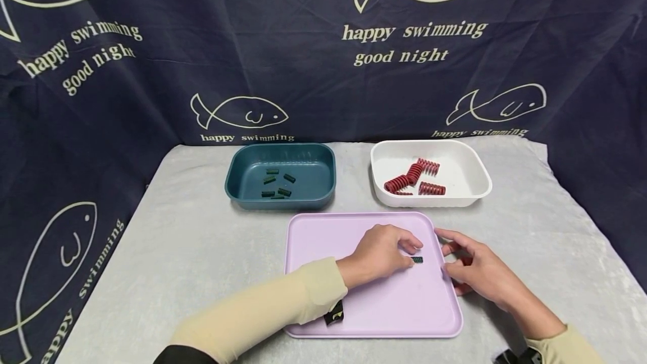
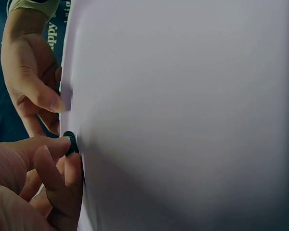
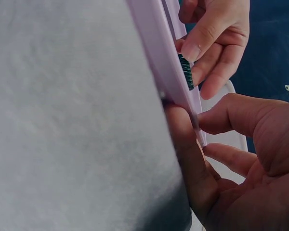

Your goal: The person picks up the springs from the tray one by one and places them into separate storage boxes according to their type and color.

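Note:
Over the right part of the lilac tray (image 1: pixel 374 308), my left hand (image 1: pixel 384 249) pinches a small dark green coil spring (image 1: pixel 417 260) between thumb and fingers. One end of the spring (image 3: pixel 187 72) sticks out past the fingertips in the right wrist view. At the tray's right edge is my right hand (image 1: pixel 477 268). Its thumb (image 3: pixel 219 120) lies on the rim and its other fingers reach under the tray, gripping it. In the left wrist view the spring (image 2: pixel 70 143) shows close to the thumb tip of the left hand (image 2: pixel 38 178).
Behind the tray stand a teal bin (image 1: pixel 280 204) with several small dark green springs (image 1: pixel 285 191) and a white bin (image 1: pixel 429 201) with several larger red springs (image 1: pixel 432 189). A grey cloth (image 1: pixel 187 240) covers the table. A dark blue printed curtain (image 1: pixel 323 72) hangs behind.

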A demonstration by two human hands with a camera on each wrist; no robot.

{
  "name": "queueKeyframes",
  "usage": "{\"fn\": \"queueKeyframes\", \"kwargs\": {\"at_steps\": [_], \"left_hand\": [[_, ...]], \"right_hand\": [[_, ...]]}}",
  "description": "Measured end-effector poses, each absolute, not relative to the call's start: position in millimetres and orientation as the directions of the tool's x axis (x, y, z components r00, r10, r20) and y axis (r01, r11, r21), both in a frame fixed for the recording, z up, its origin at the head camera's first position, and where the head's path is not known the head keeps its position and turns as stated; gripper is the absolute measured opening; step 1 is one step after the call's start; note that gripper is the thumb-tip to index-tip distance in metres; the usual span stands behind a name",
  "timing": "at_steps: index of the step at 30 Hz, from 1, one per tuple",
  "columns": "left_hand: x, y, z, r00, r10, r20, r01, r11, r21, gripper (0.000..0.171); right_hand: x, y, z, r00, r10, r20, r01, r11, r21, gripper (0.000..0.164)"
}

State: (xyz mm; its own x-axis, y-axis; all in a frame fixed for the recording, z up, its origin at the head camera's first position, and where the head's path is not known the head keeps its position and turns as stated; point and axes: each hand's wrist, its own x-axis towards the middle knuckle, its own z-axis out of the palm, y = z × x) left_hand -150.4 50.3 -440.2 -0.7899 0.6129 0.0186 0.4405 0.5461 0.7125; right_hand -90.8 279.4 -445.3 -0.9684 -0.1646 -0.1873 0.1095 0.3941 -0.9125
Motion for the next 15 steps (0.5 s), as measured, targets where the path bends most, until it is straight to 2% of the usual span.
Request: {"fn": "queueKeyframes", "kwargs": {"at_steps": [15], "left_hand": [[-154.7,45.7,-440.3,-0.816,0.579,0.006,0.402,0.559,0.726,0.029]], "right_hand": [[-90.4,279.1,-445.5,-0.969,-0.164,-0.186,0.109,0.392,-0.914,0.073]]}}
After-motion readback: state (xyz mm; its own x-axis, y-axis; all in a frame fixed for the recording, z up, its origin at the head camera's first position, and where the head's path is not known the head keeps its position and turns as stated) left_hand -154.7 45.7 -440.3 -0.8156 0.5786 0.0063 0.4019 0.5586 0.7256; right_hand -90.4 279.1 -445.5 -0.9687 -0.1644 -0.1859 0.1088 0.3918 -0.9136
